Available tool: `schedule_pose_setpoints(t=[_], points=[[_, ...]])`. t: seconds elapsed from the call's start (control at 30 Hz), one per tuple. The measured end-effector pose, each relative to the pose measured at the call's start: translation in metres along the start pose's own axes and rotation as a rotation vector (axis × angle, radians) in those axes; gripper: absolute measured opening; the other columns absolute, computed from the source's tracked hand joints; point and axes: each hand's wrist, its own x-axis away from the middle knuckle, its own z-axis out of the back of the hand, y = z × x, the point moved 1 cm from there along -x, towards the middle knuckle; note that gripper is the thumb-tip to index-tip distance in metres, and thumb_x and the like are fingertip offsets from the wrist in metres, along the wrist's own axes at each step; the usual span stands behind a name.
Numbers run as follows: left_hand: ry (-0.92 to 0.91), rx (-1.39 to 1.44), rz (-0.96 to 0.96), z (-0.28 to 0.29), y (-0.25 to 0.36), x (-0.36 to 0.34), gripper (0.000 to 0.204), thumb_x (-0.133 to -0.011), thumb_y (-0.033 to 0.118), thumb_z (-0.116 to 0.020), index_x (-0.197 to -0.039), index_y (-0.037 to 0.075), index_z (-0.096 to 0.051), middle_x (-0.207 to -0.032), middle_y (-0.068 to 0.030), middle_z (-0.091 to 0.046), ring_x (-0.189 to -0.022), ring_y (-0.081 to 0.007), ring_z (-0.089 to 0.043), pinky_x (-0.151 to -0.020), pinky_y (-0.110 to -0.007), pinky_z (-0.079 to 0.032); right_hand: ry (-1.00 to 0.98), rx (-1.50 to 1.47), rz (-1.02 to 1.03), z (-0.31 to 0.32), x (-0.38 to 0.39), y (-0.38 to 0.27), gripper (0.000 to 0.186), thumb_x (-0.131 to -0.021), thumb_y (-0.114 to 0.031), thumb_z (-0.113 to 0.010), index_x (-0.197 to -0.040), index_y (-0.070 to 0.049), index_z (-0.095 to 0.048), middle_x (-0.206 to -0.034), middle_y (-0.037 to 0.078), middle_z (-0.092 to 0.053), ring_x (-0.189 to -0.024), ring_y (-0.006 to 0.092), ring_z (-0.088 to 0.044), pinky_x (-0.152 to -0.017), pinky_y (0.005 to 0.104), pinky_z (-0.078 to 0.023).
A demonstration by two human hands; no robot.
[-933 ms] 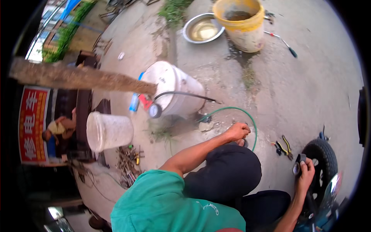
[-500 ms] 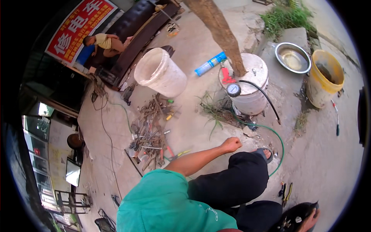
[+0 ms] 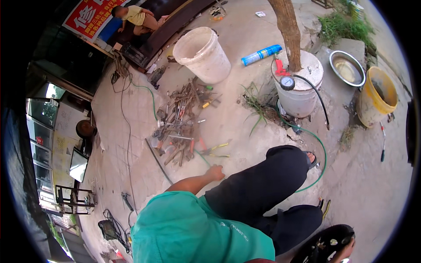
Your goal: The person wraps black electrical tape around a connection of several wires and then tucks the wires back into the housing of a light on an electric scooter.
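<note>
Left hand [image 3: 215, 172]: grip cannot be told; slim yellow-handled pliers [image 3: 220, 146] at its twelve o'clock, jumbled metal tools [image 3: 180, 122] at eleven; right hand [image 3: 347, 251]: on round black wheel [image 3: 324, 236], frame's five o'clock, grip unclear

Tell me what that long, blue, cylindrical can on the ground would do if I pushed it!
The blue cylindrical can would probably roll, since it's round and lies on its side. The hard grey ground likely wouldn't stop it much, as it looks fairly flat there. I can't tell how heavy it is, because its inside is hidden.
</note>
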Motion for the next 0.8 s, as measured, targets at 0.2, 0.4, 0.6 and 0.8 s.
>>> schedule_pose_setpoints(t=[0.2, 0.4, 0.6, 0.8], points=[[-0.08, 0.055, -0.034, -0.049, -0.062, 0.02, 0.054, -0.085, 0.038, -0.068, -0.124, 0.002, -0.061, -0.129, -0.0268, -0.059, -0.123, -0.0435, -0.055, -0.1, -0.049, -0.048, -0.246, -0.559, -0.301, -0.031, -0.002, 0.001, 0.041, -0.099, -0.033, -0.056, -0.119, 0.001, -0.065, -0.114, 0.011, -0.068, -0.106, 0.0246, -0.063, -0.098, 0.037, -0.049], [-0.009, 0.092, -0.164, -0.069, -0.09, 0.033, 0.048, -0.088, 0.04, -0.065, -0.116, 0.001, -0.067, -0.119, -0.0211, -0.067, -0.115, -0.0383, -0.062, -0.098, -0.046, -0.049, -0.37, -0.742, -0.427, -0.019, -0.011, 0.008, 0.041, -0.1, -0.035, -0.055, -0.123, -0.001, -0.063, -0.12, 0.011, -0.068, -0.112, 0.0257, -0.063, -0.103, 0.0398, -0.049], [-0.097, 0.049, -0.13, -0.064, -0.125, 0.049, 0.05, -0.09, 0.045, -0.062, -0.115, 0.002, -0.069, -0.124, -0.0197, -0.065, -0.118, -0.0377, -0.06, -0.099, -0.045, -0.048, -0.234, -0.888, -0.481, -0.034, 0.017, -0.027, 0.033, -0.099, -0.029, -0.057, -0.118, -0.002, -0.065, -0.116, 0.01, -0.07, -0.108, 0.0237, -0.066, -0.099, 0.0366, -0.052], [-0.026, 0.04, -0.176, -0.035, -0.082, 0.024, 0.042, -0.092, 0.039, -0.06, -0.114, 0.004, -0.068, -0.125, -0.019, -0.063, -0.118, -0.0372, -0.059, -0.1, -0.046, -0.047, -0.335, -0.923, -0.388, -0.006, -0.04, 0.045, 0.034, -0.098, -0.027, -0.06, -0.118, -0.001, -0.065, -0.116, 0.01, -0.07, -0.111, 0.0225, -0.064, -0.101, 0.0353, -0.049]])
